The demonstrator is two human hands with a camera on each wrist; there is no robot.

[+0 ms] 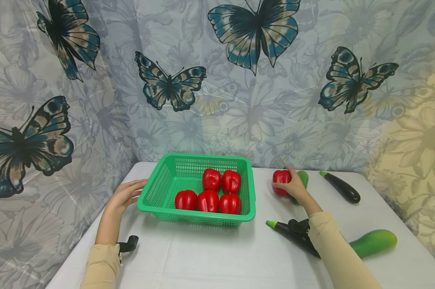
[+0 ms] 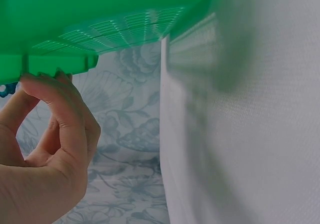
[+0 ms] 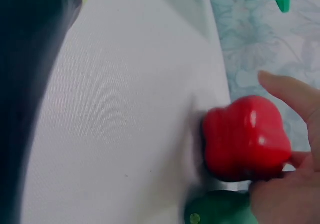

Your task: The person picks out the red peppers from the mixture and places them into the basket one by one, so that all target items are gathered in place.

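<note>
A red bell pepper (image 1: 281,176) stands on the white table, with a green vegetable (image 1: 303,177) right beside it. My right hand (image 1: 293,186) reaches round this pepper from above, fingers on its far side and thumb on the near side. In the right wrist view, the thumb (image 3: 287,91) is spread apart from the red pepper (image 3: 245,139). At the other side, my left hand (image 1: 125,195) is at the left rim of a green basket (image 1: 196,216); its fingertips touch the rim from outside in the left wrist view. Several red peppers (image 1: 208,200) lie inside the basket.
One eggplant (image 1: 340,186) lies at the back right. Another eggplant (image 1: 284,230) lies partly under my right forearm, by a large green vegetable (image 1: 378,242). A butterfly-patterned curtain (image 1: 239,120) hangs behind the white table (image 1: 203,253).
</note>
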